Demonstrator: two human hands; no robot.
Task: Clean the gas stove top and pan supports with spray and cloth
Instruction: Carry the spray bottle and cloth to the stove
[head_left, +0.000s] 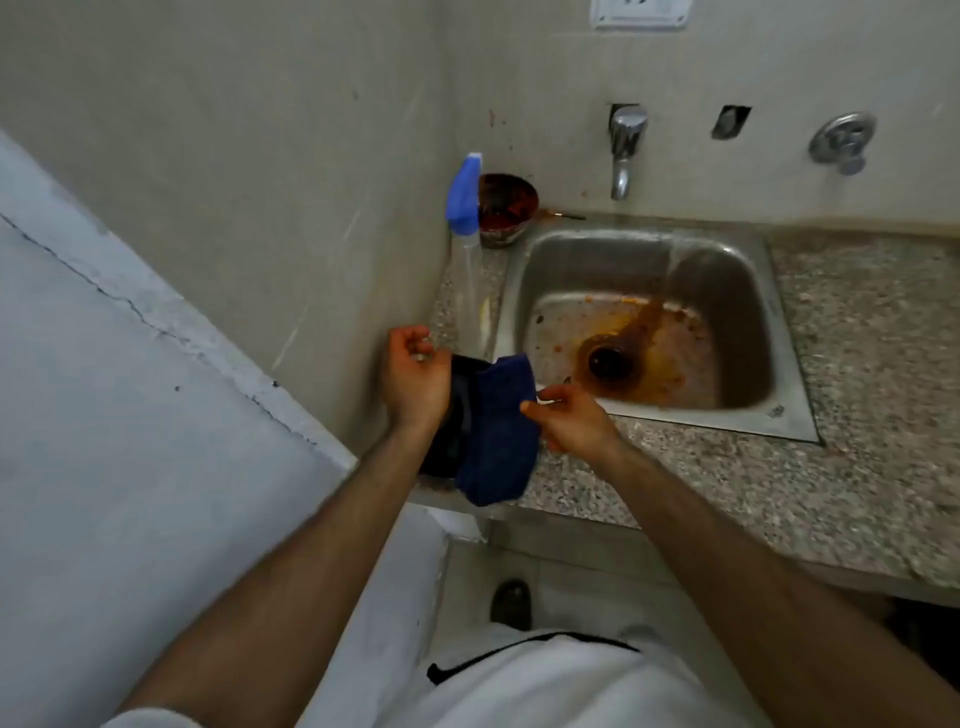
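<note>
From the head camera we look down on a speckled granite counter (675, 483) with a stained stainless-steel sink (779, 332) set into it. A dark blue cloth (501, 431) hangs at the counter's left front corner, its long axis running near to far: the top edge rises beside the sink's near-left rim and the lower end droops past the counter's front edge. Under and left of it sits a black object (457, 415) we cannot identify.

Our right hand (571, 418) pinches the cloth's upper right edge between thumb and fingertips, so nearly all the fabric lies left of and below that grip. Our left hand (415, 374) hovers at the cloth's left side, fingers loosely curled and holding nothing we can make out; whether it touches the fabric we cannot tell.

A clear spray bottle with a blue trigger head (466, 228) stands upright against the wall, beyond the hands and just left of the sink. A dirty dark bowl (506, 208) sits right beside it in the corner. A chrome tap (623, 150) juts from the wall above the basin.
</note>
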